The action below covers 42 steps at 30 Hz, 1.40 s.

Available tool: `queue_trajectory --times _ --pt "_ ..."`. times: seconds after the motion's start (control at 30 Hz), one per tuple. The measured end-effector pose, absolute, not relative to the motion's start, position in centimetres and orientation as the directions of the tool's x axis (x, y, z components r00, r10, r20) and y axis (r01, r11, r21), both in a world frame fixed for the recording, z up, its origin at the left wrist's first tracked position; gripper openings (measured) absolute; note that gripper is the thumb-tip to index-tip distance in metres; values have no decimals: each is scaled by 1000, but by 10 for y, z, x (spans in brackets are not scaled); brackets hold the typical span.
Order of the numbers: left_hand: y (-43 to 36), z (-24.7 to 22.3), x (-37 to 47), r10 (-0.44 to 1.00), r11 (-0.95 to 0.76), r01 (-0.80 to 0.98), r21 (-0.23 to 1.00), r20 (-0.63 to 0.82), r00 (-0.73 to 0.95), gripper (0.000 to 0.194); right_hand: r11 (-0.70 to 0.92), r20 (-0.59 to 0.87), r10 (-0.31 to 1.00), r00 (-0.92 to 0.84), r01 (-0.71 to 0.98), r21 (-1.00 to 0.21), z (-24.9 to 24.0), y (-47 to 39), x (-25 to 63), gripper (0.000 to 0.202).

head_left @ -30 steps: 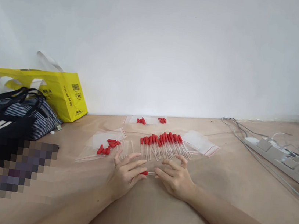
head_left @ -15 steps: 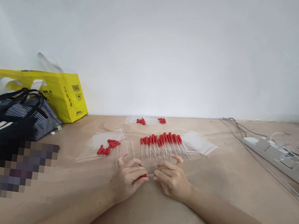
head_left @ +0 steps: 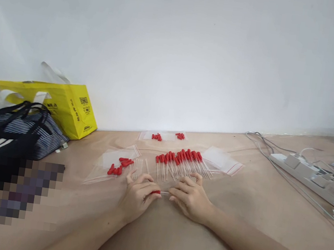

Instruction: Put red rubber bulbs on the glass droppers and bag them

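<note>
My left hand [head_left: 141, 196] pinches a red dropper bulb [head_left: 155, 191] between thumb and fingers. A clear thin dropper tube [head_left: 165, 193] runs from the bulb to the fingertips of my right hand [head_left: 190, 198], which close on its other end. Just beyond my hands lies a row of droppers with red bulbs [head_left: 181, 156], their clear tubes pointing toward me. Several loose clear tubes [head_left: 138, 166] rest past my left hand, beside loose red bulbs [head_left: 115, 170] on a clear zip bag [head_left: 100, 175].
Farther back, more red bulbs [head_left: 156, 137] sit on another zip bag [head_left: 143, 135]. A zip bag [head_left: 225, 162] lies right of the row. At left stand a yellow bag [head_left: 76, 108] and a striped bag [head_left: 52, 135]; at right, a power strip [head_left: 306, 173] with cables.
Both hands have shifted slightly left in view, the left one more, and the bulb with it. A little more space shows between the hands. The row of droppers is unchanged.
</note>
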State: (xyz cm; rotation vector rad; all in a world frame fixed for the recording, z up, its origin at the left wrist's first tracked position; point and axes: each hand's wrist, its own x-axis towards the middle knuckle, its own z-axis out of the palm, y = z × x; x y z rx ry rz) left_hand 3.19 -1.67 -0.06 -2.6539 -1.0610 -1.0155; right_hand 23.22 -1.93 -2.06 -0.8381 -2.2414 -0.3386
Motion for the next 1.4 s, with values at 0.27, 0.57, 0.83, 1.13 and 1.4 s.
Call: queue_trajectory --times 0.27,0.57,0.83,1.13,1.4 --pt "1 2 12 588 -605 795 37 695 414 29 648 671 623 -402 746 -154 -19 -16 219 17" --pt "18 7 -25 794 -232 971 65 589 150 29 206 487 873 -25 924 -321 -6 32 155 13" --pt "27 10 -31 840 -11 996 87 542 -38 16 162 349 935 -62 951 -264 1 38 143 19" --pt "43 9 -65 887 115 980 162 428 -175 25 193 374 925 -70 934 -301 -5 36 151 21" --pt "49 -5 -58 932 -66 991 120 361 18 41 261 417 899 -131 926 -272 -4 28 152 24"
